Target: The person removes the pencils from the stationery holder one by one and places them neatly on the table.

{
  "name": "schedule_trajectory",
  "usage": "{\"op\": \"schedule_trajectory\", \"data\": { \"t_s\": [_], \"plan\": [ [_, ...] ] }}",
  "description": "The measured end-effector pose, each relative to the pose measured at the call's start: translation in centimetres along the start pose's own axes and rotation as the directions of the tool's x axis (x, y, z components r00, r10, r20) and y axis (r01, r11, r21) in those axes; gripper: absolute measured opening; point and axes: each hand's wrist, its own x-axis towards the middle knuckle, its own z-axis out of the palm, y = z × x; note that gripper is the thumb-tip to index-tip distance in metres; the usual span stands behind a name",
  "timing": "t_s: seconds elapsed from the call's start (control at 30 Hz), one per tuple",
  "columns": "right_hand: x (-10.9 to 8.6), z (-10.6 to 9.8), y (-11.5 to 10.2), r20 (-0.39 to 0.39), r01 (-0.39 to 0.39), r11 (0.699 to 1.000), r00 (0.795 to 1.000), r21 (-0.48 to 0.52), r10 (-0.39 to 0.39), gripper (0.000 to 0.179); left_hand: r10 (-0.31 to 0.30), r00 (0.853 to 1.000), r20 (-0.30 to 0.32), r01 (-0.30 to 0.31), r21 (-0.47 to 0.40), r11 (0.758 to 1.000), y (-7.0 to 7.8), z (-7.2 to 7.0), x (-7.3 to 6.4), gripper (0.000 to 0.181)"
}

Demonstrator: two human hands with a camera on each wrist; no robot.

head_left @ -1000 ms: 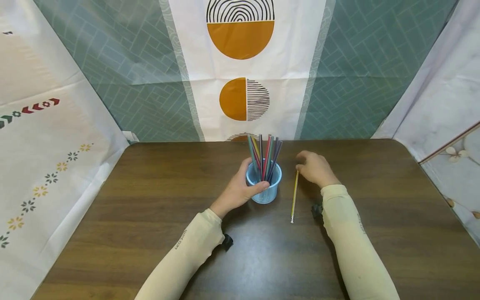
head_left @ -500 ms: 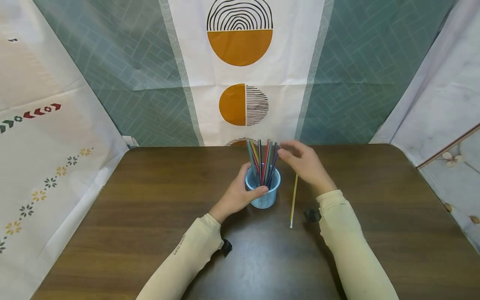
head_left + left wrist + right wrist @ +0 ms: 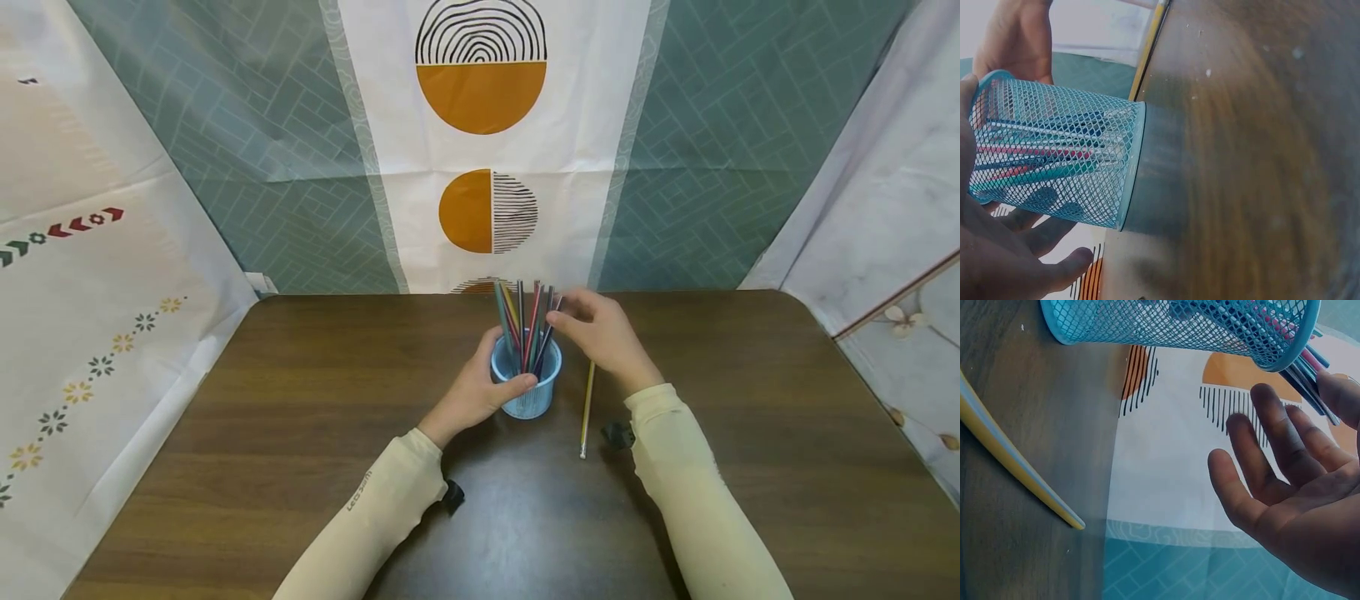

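Observation:
A light-blue mesh pencil cup (image 3: 528,404) stands on the table, filled with several coloured pencils (image 3: 534,321). My left hand (image 3: 474,387) grips the cup from its left side, thumb across the near rim and fingers around the back; in the left wrist view fingers (image 3: 1054,237) curve behind the mesh. My right hand (image 3: 606,333) is at the cup's upper right, where thumb and forefinger pinch the top of a dark pencil (image 3: 547,337) leaning right. In the right wrist view its other fingers (image 3: 1244,440) are loosely spread. A yellow pencil (image 3: 587,412) lies on the table right of the cup.
The brown wooden table (image 3: 315,417) ends at a rear edge close behind the cup. A green and white patterned cloth (image 3: 315,175) hangs behind it, with pale cloths at both sides. Small dark devices (image 3: 453,497) sit under the wrists.
My right hand has left the far end of the yellow pencil and moved left to the pencils in the cup. The left hand keeps holding the cup; the view has tilted slightly up.

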Motion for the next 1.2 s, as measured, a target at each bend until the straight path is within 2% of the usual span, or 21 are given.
{"op": "schedule_trajectory", "data": {
  "t_s": [0.37,0.63,1.2],
  "plan": [
    [-0.4,-0.1,-0.2,-0.013,0.015,1.000,1.000,0.015,-0.015,0.028,-0.014,1.000,-0.007,0.014,0.006,1.000,-0.3,0.1,-0.3,0.087],
    [-0.5,-1.1,-0.4,-0.030,0.014,1.000,0.999,0.020,-0.013,0.029,-0.009,1.000,0.004,0.009,0.003,1.000,-0.3,0.1,0.0,0.088],
    [-1.2,-3.5,-0.7,-0.081,0.002,0.990,0.997,0.144,0.010,0.031,-0.012,1.000,0.004,0.012,0.023,1.000,-0.2,-0.1,0.2,0.087]
  ]
}}
